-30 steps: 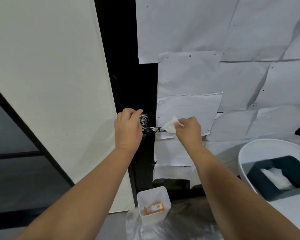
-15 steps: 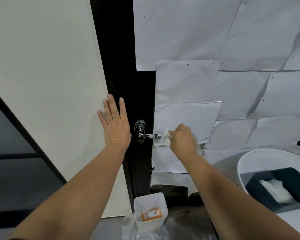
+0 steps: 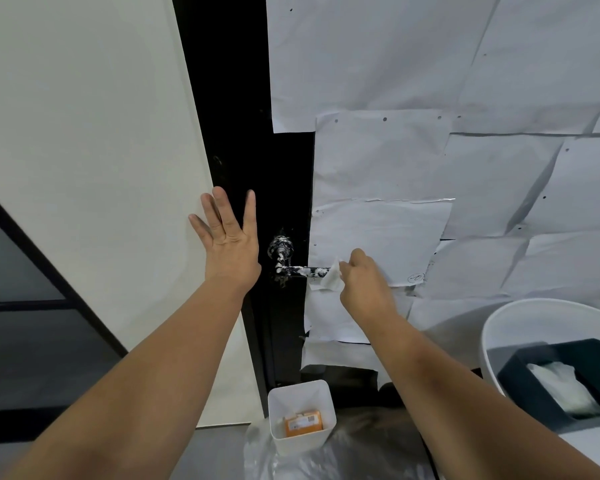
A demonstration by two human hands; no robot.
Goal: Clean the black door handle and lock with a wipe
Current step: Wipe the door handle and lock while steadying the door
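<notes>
**Wiping the messy handle**

My right hand (image 3: 364, 282) pinches a small white wipe (image 3: 331, 280) in its fingers and presses it on the end of the black lever door handle (image 3: 302, 270), which is spotted with white. The round black lock (image 3: 280, 248) sits just above. My left hand (image 3: 230, 240) lies flat, fingers spread, on the black door (image 3: 243, 133).

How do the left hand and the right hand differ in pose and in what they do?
The left hand is open and flat, fingers spread, pressed against the door; the right hand is closed. The left hand holds nothing; the right hand pinches a white wipe at the door handle. Both are bare.
</notes>
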